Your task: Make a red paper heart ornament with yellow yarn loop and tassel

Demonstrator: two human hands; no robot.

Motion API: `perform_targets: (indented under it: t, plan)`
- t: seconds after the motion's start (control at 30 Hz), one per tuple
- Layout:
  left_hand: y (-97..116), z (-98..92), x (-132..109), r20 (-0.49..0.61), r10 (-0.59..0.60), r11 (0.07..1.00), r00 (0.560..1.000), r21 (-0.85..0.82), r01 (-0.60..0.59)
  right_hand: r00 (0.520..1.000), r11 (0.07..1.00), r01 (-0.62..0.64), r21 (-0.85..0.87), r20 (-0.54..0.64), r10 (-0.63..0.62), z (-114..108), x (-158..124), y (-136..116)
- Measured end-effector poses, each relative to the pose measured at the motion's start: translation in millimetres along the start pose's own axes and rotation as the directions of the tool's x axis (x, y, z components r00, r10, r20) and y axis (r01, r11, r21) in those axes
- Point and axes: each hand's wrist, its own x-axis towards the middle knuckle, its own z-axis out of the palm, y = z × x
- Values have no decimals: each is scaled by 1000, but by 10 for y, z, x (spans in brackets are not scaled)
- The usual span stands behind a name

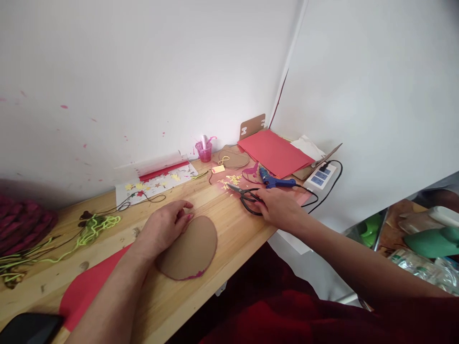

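Observation:
A round brown cardboard disc [190, 248] with a magenta smear on its lower edge lies flat on the wooden table. My left hand [168, 222] rests over its upper left edge, fingers loosely bent, thumb and forefinger apart, with nothing gripped. Farther right, my right hand [278, 205] has its fingers closed on the black handles of the scissors [247, 196]. The scissor blades point left towards small yellow paper scraps [231, 180]. Just behind that hand lies a blue glue gun [276, 181], its cord running right.
A red sheet [96, 277] lies beneath my left forearm, near a black phone [32, 328]. Yellow-green string [95, 229] is tangled at left. Along the wall stand paper stars [158, 185], a pink cup [204, 152] and red card [274, 152]. A power strip [321, 177] sits right.

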Motion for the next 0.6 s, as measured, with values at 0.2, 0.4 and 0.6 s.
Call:
perform_targets:
  t: [0.2, 0.4, 0.6]
  plan:
    - [-8, 3, 4, 3, -5, 1000, 1000, 4, 5, 999, 997, 36, 62, 3, -36, 61, 20, -94]
    - [-4, 5, -5, -9, 11, 1000, 1000, 6, -11, 999, 999, 2, 36, -41, -1, 29, 43, -37]
    - [-12, 14, 8, -8, 4, 1000, 1000, 3, -4, 997, 998, 48, 48, -63, -45, 84, 179, -186]
